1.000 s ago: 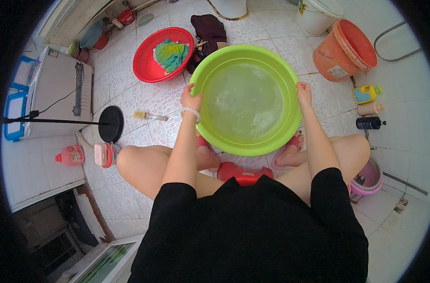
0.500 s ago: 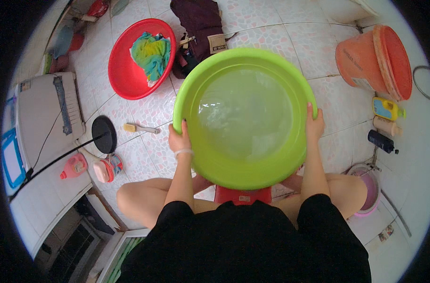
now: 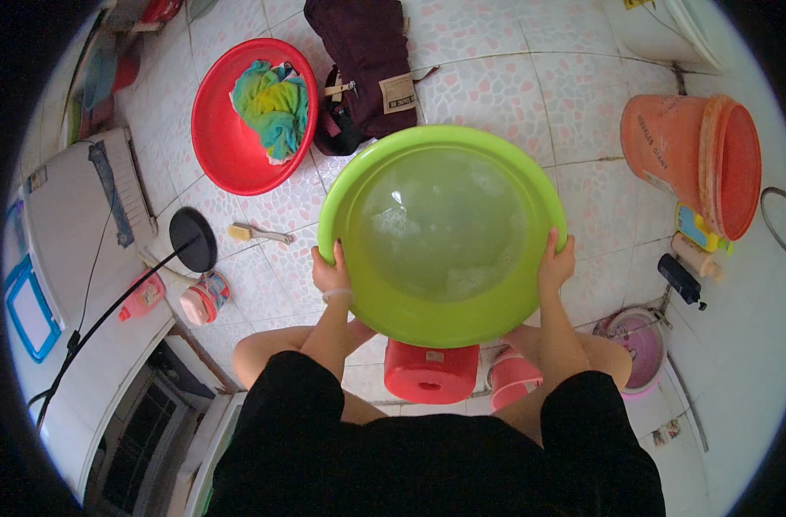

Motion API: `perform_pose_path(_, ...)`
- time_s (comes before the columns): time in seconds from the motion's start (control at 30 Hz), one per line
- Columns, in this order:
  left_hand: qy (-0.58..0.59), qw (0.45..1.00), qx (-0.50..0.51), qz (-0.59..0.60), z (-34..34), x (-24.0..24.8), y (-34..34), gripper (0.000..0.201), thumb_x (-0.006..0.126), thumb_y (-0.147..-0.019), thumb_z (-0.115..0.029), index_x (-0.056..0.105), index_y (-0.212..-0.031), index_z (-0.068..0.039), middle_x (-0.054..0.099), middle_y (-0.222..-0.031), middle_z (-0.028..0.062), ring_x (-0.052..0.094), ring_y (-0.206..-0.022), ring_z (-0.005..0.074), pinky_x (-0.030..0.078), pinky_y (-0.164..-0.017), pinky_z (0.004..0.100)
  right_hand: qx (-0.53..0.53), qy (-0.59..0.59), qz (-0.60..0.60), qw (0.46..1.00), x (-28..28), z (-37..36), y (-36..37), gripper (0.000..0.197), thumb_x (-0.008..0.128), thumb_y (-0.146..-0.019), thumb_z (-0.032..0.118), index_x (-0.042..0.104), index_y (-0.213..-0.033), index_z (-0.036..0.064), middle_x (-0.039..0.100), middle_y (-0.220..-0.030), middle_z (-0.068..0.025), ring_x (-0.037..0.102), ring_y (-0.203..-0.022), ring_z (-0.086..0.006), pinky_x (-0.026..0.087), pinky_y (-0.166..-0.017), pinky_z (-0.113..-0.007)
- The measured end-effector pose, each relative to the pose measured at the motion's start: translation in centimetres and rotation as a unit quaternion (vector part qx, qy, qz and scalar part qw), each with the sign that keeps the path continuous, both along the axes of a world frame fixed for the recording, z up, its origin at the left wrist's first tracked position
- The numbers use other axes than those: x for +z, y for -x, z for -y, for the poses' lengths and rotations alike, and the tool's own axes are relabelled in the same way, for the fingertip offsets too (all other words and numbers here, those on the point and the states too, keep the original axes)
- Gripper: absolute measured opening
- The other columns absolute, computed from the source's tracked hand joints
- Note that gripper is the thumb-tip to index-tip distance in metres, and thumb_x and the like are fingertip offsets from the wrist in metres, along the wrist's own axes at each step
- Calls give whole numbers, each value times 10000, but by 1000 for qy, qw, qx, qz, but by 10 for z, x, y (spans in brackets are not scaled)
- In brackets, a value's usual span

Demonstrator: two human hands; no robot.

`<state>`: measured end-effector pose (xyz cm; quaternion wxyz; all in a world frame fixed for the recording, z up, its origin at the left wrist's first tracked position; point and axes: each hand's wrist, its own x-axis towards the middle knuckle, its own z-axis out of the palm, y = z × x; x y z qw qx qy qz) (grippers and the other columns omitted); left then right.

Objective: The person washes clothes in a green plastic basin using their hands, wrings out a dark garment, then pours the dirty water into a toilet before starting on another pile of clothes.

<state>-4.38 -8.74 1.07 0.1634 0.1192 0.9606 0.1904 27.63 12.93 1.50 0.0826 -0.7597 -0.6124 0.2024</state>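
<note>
Green basin (image 3: 427,320), cloudy water (image 3: 444,226) inside: held before the person, above the floor (image 3: 487,95). Left hand (image 3: 331,270): grip closed on left rim, thumb inside. Right hand (image 3: 556,264): grip closed on right rim. Red basin (image 3: 214,121), coloured cloth (image 3: 274,108) within: floor, far left. Brush (image 3: 260,233): floor, left.

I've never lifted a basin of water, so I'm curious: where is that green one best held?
Probably by the rim of the green basin, from opposite sides, as the left hand and right hand hold it. It is wide and round with cloudy water inside, so a hold on each side should help keep it level.
</note>
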Motion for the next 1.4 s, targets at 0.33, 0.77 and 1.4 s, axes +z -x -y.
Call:
perform_pose_path(0.33, 57, 995, -41, 75, 1, 19, 20, 390, 605, -734, -368, 524, -931, -41, 604, -822, 189, 575, -773, 357, 448, -660, 416, 15, 49, -228, 972, 5, -12, -7, 354, 535, -832, 355, 513, -804, 3, 527, -678, -96, 478, -604, -215, 391, -585, -327)
perform_pose_path(0.77, 69, 980, -134, 132, -21, 133, 30, 349, 632, -696, -247, 542, -928, -4, 597, -852, 216, 575, -814, 356, 455, -697, 405, -11, 59, -214, 975, 105, -37, -12, 393, 549, -815, 396, 533, -758, 8, 515, -633, -69, 454, -580, -154, 375, -549, -293)
perform_pose_path(1.4, 2, 985, -134, 110, -95, 416, 43, 426, 623, -686, -303, 518, -973, -6, 593, -851, 241, 581, -789, 367, 463, -700, 414, 175, -24, -31, 984, 458, -174, 36, 526, 457, -789, 538, 590, -809, 29, 596, -774, -181, 561, -768, -355, 418, -658, -428)
